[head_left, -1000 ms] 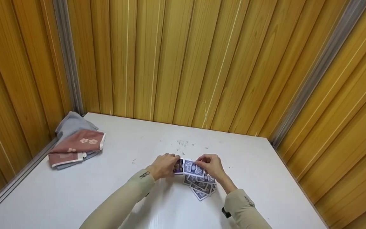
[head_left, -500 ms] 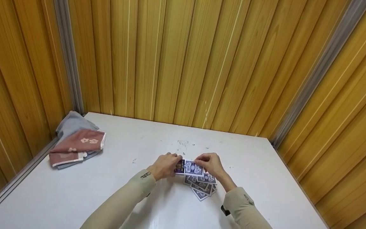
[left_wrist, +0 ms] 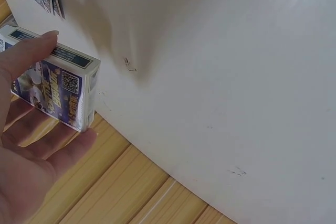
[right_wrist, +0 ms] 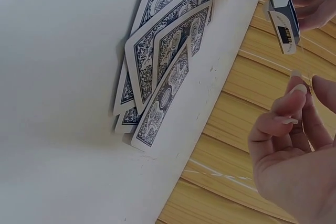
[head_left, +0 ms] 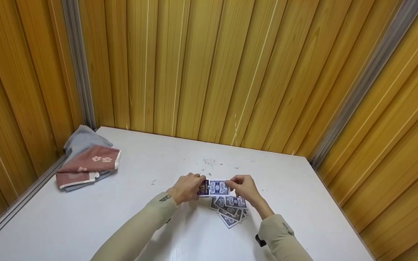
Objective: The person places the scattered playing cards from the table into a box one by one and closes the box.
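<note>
My left hand (head_left: 185, 188) grips a small purple card box (head_left: 203, 188) by its edges, thumb on one narrow side and fingers on the opposite one. In the left wrist view the printed face of the box (left_wrist: 55, 90) shows. A playing card (head_left: 218, 187) with a blue patterned back is pinched between the thumb and fingertips of my right hand (head_left: 244, 187). Its left end is at the box's right end; how far it is inside, I cannot tell. The right wrist view shows the box's flap (right_wrist: 286, 32) standing out. Below lies a loose pile of face-down cards (head_left: 230, 211).
A folded grey and dark red cloth (head_left: 89, 163) with pale flowers lies at the table's left back corner. The white table (head_left: 151, 156) has dark scuff marks near its middle. Yellow wood-patterned walls (head_left: 194, 72) enclose the back and sides.
The card, slightly tilted a second ago, now lines up straighter with the box. My right hand has shifted a little to the right. The pile and cloth stay put.
</note>
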A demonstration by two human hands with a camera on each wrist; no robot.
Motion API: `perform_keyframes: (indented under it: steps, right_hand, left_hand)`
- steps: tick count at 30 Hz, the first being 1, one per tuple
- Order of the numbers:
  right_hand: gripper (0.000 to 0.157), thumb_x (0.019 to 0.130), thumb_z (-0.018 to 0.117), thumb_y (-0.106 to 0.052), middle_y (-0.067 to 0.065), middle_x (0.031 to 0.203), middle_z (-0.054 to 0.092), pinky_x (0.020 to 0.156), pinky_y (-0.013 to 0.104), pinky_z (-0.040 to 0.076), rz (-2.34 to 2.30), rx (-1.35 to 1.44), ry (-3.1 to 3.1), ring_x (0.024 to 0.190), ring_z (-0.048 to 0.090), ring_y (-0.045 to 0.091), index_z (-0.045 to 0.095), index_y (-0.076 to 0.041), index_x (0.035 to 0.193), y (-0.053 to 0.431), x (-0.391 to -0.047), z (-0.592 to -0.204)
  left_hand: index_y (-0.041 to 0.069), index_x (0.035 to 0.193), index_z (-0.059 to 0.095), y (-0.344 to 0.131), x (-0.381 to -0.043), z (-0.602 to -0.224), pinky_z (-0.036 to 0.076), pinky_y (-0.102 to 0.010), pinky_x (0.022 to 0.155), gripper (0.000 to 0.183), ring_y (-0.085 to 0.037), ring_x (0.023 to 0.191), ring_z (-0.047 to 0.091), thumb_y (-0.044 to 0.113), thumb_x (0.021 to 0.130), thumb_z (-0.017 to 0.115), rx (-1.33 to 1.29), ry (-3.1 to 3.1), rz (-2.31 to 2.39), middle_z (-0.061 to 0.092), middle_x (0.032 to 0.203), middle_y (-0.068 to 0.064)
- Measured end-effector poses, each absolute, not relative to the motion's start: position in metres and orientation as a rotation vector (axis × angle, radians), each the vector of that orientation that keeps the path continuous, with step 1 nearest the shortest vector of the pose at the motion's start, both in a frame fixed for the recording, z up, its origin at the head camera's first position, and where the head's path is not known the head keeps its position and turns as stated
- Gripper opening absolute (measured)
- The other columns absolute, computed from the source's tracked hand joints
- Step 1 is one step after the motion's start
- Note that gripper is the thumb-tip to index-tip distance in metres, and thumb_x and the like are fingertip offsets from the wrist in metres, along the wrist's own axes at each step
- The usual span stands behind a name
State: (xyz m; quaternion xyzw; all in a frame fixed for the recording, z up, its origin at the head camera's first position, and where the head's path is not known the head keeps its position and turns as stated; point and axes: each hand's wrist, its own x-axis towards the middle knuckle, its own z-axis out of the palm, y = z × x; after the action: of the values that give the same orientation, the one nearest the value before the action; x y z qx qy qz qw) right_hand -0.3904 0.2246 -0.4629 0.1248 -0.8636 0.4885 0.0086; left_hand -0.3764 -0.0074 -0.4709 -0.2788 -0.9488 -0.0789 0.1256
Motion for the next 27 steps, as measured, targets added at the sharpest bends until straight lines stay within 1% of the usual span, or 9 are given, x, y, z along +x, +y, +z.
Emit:
perform_keyframes:
  steps: [2,5,8,11,16,18,21,23,27]
  right_hand:
    - [0.018,0.082,0.064,-0.023,0.004,0.065,0.058,0.042,0.02,0.037,1.539,0.397,-2.704,0.048,0.044,0.011,0.066,-0.006,0.078,0.2248,-0.3902,-0.4639]
    - [0.018,0.082,0.064,-0.023,0.008,0.066,0.059,0.042,0.02,0.036,1.542,0.414,-2.714,0.047,0.044,0.01,0.066,-0.005,0.079,0.2233,-0.3904,-0.4651]
    - [0.022,0.082,0.063,-0.027,0.013,0.071,0.06,0.043,0.02,0.037,1.537,0.419,-2.732,0.048,0.044,0.01,0.067,-0.006,0.08,0.2212,-0.3904,-0.4658]
    - [0.024,0.083,0.062,-0.031,0.014,0.074,0.061,0.043,0.02,0.038,1.544,0.396,-2.747,0.05,0.045,0.01,0.067,-0.007,0.081,0.2204,-0.3906,-0.4668]
    - [0.021,0.083,0.062,-0.025,0.01,0.069,0.062,0.042,0.02,0.038,1.566,0.397,-2.743,0.047,0.045,0.008,0.067,-0.005,0.081,0.2219,-0.3898,-0.4673]
    - [0.019,0.083,0.062,-0.021,0.013,0.068,0.062,0.041,0.019,0.038,1.585,0.43,-2.729,0.046,0.045,0.009,0.067,-0.003,0.081,0.2224,-0.3891,-0.4669]
    - [0.018,0.083,0.061,-0.019,0.019,0.071,0.062,0.041,0.019,0.038,1.601,0.485,-2.725,0.045,0.045,0.009,0.067,-0.002,0.082,0.2222,-0.3886,-0.4668]
    - [0.018,0.084,0.061,-0.02,0.022,0.073,0.062,0.041,0.019,0.038,1.599,0.528,-2.728,0.046,0.045,0.01,0.067,-0.002,0.083,0.2212,-0.3887,-0.4668]
    - [0.019,0.084,0.061,-0.022,0.023,0.075,0.062,0.042,0.019,0.038,1.563,0.572,-2.751,0.048,0.045,0.01,0.067,-0.004,0.084,0.2184,-0.3898,-0.4678]
  left_hand:
    - [0.013,0.107,0.056,-0.007,-0.3762,-0.4711,0.051,-0.035,0.07,0.056,-0.021,0.082,0.057,0.017,0.057,0.081,-0.807,-2.769,-0.228,0.062,0.096,-0.006]
    - [0.013,0.107,0.057,-0.0053,-0.3762,-0.4713,0.051,-0.035,0.071,0.056,-0.021,0.083,0.057,0.018,0.057,0.082,-0.808,-2.778,-0.223,0.063,0.096,-0.005]
    - [0.013,0.108,0.057,-0.0034,-0.3761,-0.4709,0.051,-0.035,0.072,0.056,-0.021,0.083,0.058,0.019,0.058,0.082,-0.815,-2.781,-0.224,0.063,0.097,-0.005]
    - [0.013,0.108,0.057,-0.0032,-0.3764,-0.4711,0.051,-0.035,0.072,0.056,-0.021,0.083,0.058,0.019,0.058,0.081,-0.822,-2.781,-0.225,0.063,0.096,-0.006]
    - [0.013,0.106,0.057,-0.0057,-0.3772,-0.4718,0.051,-0.035,0.071,0.055,-0.021,0.082,0.058,0.018,0.058,0.081,-0.81,-2.787,-0.227,0.063,0.095,-0.006]
    - [0.012,0.105,0.057,-0.0063,-0.377,-0.4716,0.052,-0.036,0.071,0.054,-0.021,0.082,0.058,0.018,0.057,0.081,-0.804,-2.786,-0.223,0.063,0.095,-0.006]
    - [0.012,0.106,0.057,-0.0055,-0.3767,-0.4707,0.052,-0.036,0.071,0.054,-0.021,0.083,0.058,0.019,0.058,0.081,-0.802,-2.794,-0.22,0.063,0.095,-0.005]
    - [0.013,0.108,0.056,-0.004,-0.3767,-0.4699,0.051,-0.036,0.072,0.055,-0.021,0.084,0.058,0.02,0.06,0.081,-0.801,-2.809,-0.217,0.063,0.097,-0.005]
    - [0.014,0.111,0.055,-0.0016,-0.3771,-0.4688,0.051,-0.036,0.075,0.056,-0.02,0.086,0.058,0.021,0.061,0.081,-0.796,-2.838,-0.217,0.062,0.099,-0.004]
